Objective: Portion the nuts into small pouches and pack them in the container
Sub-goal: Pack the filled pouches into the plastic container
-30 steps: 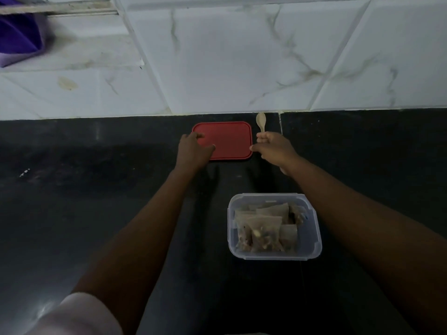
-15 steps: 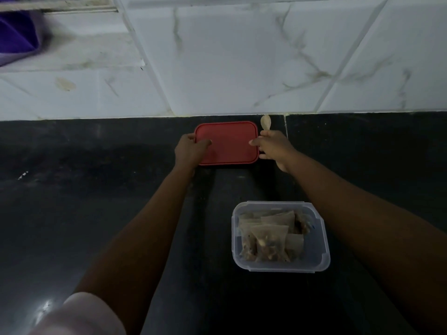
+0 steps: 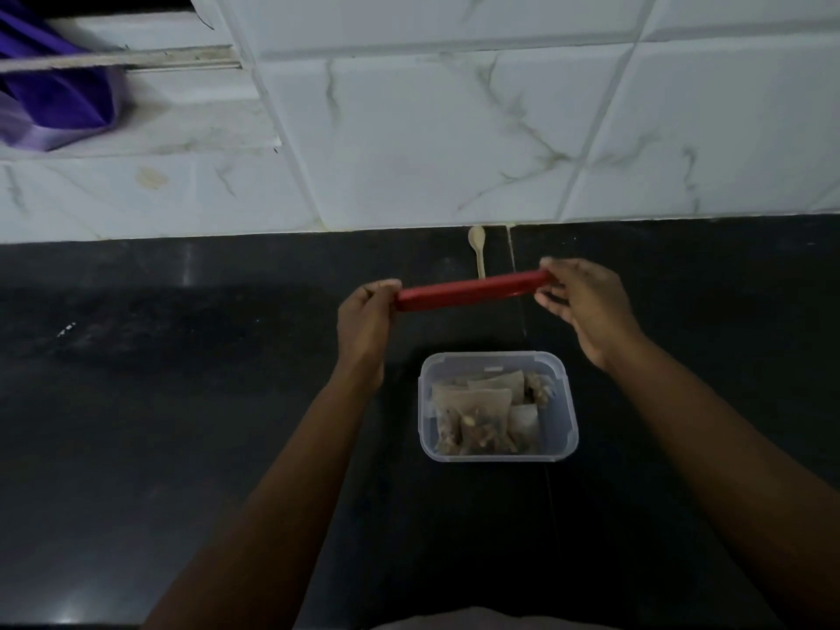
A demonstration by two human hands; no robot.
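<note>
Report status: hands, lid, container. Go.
Left hand and right hand grip the red lid by its ends. Lid edge-on, beyond the open container; pouches inside. Spoon back by the wall, out of the way.

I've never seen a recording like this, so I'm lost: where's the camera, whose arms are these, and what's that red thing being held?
No machine here: a person wears a camera on the head, looking down at their own arms. The left hand and right hand each pinch one end of a red lid, held edge-on above the black counter. Nearer the person stands a clear container, open, with small pouches of nuts inside. A pale spoon lies by the tiled wall.
</note>
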